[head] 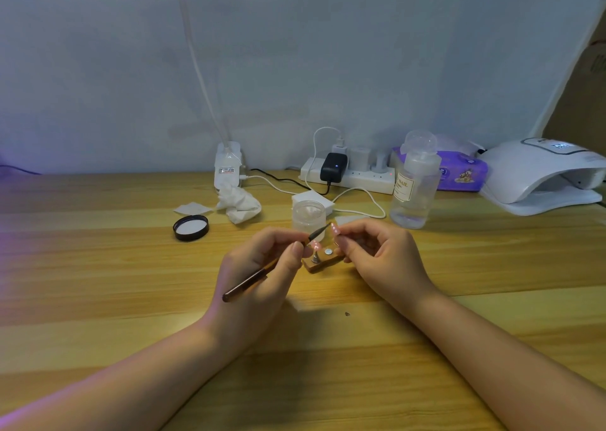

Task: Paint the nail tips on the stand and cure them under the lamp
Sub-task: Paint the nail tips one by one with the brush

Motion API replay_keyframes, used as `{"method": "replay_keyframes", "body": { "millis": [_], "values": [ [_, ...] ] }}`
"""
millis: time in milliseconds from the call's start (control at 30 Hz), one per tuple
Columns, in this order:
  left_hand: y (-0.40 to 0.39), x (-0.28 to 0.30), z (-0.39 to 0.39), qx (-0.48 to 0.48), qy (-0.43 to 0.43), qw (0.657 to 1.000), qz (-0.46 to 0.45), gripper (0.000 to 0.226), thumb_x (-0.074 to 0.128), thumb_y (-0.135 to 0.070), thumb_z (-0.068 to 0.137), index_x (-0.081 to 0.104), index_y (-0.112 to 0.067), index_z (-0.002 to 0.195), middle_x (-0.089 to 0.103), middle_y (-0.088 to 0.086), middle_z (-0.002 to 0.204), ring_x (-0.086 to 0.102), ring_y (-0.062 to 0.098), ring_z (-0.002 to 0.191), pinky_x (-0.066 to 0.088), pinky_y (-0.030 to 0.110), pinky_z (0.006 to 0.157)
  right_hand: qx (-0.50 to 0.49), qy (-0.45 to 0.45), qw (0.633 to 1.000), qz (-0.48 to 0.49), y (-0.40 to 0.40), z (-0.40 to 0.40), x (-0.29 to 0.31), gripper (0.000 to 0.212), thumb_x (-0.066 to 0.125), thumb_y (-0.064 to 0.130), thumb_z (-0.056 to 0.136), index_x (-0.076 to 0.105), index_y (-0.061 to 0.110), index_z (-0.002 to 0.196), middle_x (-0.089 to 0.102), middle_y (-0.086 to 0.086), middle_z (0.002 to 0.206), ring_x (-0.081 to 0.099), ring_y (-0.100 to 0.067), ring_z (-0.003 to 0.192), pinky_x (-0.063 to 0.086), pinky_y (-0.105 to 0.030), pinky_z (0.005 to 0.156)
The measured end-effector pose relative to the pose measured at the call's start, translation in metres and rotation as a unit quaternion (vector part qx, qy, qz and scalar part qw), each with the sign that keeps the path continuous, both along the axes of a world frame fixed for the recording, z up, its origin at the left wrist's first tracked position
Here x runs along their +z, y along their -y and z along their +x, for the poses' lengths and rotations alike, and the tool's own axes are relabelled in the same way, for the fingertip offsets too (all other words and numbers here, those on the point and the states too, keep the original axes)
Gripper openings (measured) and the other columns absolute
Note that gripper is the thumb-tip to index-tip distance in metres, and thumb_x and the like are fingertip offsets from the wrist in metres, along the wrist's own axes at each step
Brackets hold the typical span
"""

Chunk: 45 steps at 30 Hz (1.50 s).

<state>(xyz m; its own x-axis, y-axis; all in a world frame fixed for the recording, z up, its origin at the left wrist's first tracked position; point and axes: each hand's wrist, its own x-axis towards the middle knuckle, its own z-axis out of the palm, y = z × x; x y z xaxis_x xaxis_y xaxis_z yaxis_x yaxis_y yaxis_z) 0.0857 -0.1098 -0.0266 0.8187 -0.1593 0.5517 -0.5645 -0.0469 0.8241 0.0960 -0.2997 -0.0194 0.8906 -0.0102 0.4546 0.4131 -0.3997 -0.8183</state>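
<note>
Painting is under way: the left hand [262,260] grips a fine brush [278,261], its tip by the pink nail tip [334,229] pinched in the right hand [377,253] above the wooden stand [323,263]. Next, likely steady strokes, then the curing lamp [544,175] far right on the bench [131,299].

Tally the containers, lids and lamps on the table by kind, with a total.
Jars: 1, the open jar
Bottles: 2, the clear bottle and the small bottle
Lids: 1, the black lid
Curing lamps: 1, the white lamp
Total: 5
</note>
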Motion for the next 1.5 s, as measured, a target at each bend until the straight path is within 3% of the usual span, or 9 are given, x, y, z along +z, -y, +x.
{"method": "replay_keyframes", "body": {
  "millis": [233,467,700,900,1267,1500],
  "values": [
    [-0.0023,0.0005,-0.0026,-0.043,0.005,0.999,-0.024,0.017,0.057,-0.031,0.086,0.071,-0.026,0.093,0.074,0.006,0.086,0.069,0.014,0.079,0.053,0.023,0.070,-0.001,-0.003,1.000,0.011,-0.0001,0.0002,-0.0004,0.022,0.067,0.007,0.086,0.068,0.027,0.095,0.071,0.005,0.080,0.068,-0.008,0.075,0.056,-0.019,0.068],
    [-0.0008,0.0002,-0.0006,-0.031,-0.017,0.999,-0.018,0.020,0.058,-0.036,0.086,0.068,-0.026,0.101,0.075,-0.003,0.092,0.069,0.010,0.083,0.053,0.021,0.073,0.001,-0.004,1.000,0.012,-0.0006,-0.0001,-0.0003,0.019,0.067,0.007,0.086,0.069,0.024,0.095,0.071,0.003,0.080,0.067,-0.007,0.074,0.055,-0.019,0.067],
    [-0.0031,-0.0005,-0.0008,-0.056,-0.024,0.998,-0.034,0.019,0.058,-0.032,0.085,0.072,-0.025,0.095,0.073,0.010,0.088,0.068,0.017,0.079,0.053,0.025,0.072,-0.001,-0.007,1.000,0.013,0.0001,0.0010,-0.0018,0.019,0.067,0.007,0.085,0.070,0.022,0.096,0.071,0.004,0.079,0.067,-0.007,0.074,0.054,-0.018,0.067],
    [-0.0017,0.0003,0.0005,-0.040,-0.027,0.998,-0.032,0.021,0.058,-0.037,0.087,0.069,-0.030,0.103,0.075,-0.001,0.095,0.069,0.010,0.087,0.052,0.019,0.074,-0.003,-0.009,1.000,0.013,0.0003,0.0015,-0.0022,0.018,0.068,0.007,0.085,0.071,0.021,0.097,0.071,0.004,0.081,0.067,-0.008,0.076,0.056,-0.020,0.070],
    [-0.0015,0.0016,-0.0017,-0.050,-0.020,0.998,-0.045,0.018,0.055,-0.033,0.087,0.069,-0.026,0.095,0.074,0.005,0.091,0.070,0.012,0.086,0.051,0.019,0.074,-0.014,-0.017,1.000,0.015,0.0001,0.0015,-0.0014,0.017,0.068,0.008,0.085,0.071,0.020,0.096,0.071,0.004,0.080,0.067,-0.006,0.074,0.054,-0.018,0.069],
    [-0.0015,0.0010,0.0003,-0.037,-0.015,0.999,0.007,0.018,0.056,-0.038,0.088,0.069,-0.032,0.100,0.075,-0.005,0.094,0.070,0.013,0.093,0.049,0.016,0.077,-0.023,-0.008,1.000,0.000,-0.0003,0.0011,-0.0013,0.016,0.068,0.006,0.085,0.073,0.015,0.097,0.071,0.002,0.082,0.066,-0.007,0.075,0.054,-0.020,0.070]
  ]
}}
